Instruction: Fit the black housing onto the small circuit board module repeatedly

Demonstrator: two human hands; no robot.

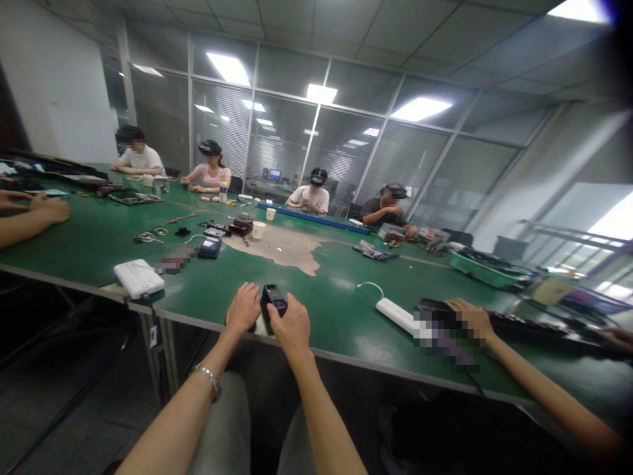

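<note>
My right hand (293,324) grips a small black box-shaped device (273,294) at the table's near edge, with the thumb along its near side. The device stands upright, and a bluish patch shows on its top; I cannot make out its exact kind. Just left of it is my left hand (244,307), its fingers curled together and a narrow gap from the device. Something dark shows under the left fingers, too hidden to name. A metal bracelet (208,381) circles my left wrist.
On the green table (212,290) lie a white power bank (139,278) to the left and a white power strip (395,316) to the right. Paper cups (258,229) stand farther back. A co-worker's hand (469,318) rests at right, near a green basket (487,272). Several people sit opposite.
</note>
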